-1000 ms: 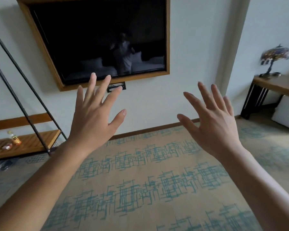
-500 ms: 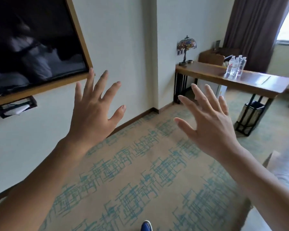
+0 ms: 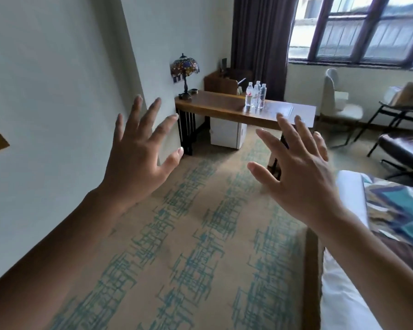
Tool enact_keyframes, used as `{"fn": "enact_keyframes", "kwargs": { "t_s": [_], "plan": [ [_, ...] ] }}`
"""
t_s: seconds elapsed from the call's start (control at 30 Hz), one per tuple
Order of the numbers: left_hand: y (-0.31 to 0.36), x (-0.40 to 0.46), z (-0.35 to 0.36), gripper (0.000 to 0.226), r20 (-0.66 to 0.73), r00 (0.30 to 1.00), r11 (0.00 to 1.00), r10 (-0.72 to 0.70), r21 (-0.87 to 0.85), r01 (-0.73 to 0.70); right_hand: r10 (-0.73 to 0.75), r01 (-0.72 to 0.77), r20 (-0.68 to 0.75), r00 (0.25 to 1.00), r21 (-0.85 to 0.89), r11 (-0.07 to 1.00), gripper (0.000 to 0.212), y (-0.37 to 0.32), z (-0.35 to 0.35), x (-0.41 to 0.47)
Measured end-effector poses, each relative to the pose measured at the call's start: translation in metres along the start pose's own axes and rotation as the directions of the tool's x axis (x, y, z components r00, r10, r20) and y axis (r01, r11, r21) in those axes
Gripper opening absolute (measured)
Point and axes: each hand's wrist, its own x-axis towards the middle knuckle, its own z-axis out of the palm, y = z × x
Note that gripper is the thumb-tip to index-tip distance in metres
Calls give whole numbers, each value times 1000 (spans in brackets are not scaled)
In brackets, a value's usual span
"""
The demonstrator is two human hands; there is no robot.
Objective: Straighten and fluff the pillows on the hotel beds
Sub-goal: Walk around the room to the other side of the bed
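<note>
**Hands raised, empty; bed at right edge**

No pillow shows; the bed (image 3: 343,294), white sheet and patterned runner, lies low right, beneath the right hand (image 3: 303,184) and untouched; left hand (image 3: 136,167) apart, fingers of both spread wide, holding nothing; view has swung rightward off the wall screen; desk (image 3: 227,108), water bottles (image 3: 255,95), window (image 3: 367,29) now ahead.

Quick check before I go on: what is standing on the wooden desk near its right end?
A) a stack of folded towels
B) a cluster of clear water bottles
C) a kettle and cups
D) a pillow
B: a cluster of clear water bottles stands on the wooden desk, while the stained-glass lamp sits at its other end by the wall.
</note>
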Motion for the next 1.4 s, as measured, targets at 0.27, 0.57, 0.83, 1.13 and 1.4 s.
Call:
{"fn": "enact_keyframes", "kwargs": {
  "t_s": [0.27, 0.57, 0.83, 1.13, 1.4],
  "plan": [
    [36, 116, 91, 67, -30, 996, 994, 79, -68, -81, 78, -80, -21, 997, -66, 995, 69, 113, 34, 63],
    [93, 240, 172, 69, -69, 988, 982, 139, -118, -147, 128, -134, -69, 989, -106, 985, 68, 230, 43, 123],
    [141, 345, 282, 68, -34, 968, 939, 248, -236, -249, 301, -310, -75, 951, -200, 930, 70, 333, 71, 159],
    [156, 502, 427, 67, -36, 935, 875, 354, -339, -345, 387, -404, -114, 915, -287, 869, 70, 444, 136, 273],
    [169, 634, 527, 67, -57, 870, 787, 490, -400, -469, 429, -457, -158, 889, -321, 830, 69, 518, 188, 384]
  ]
}}
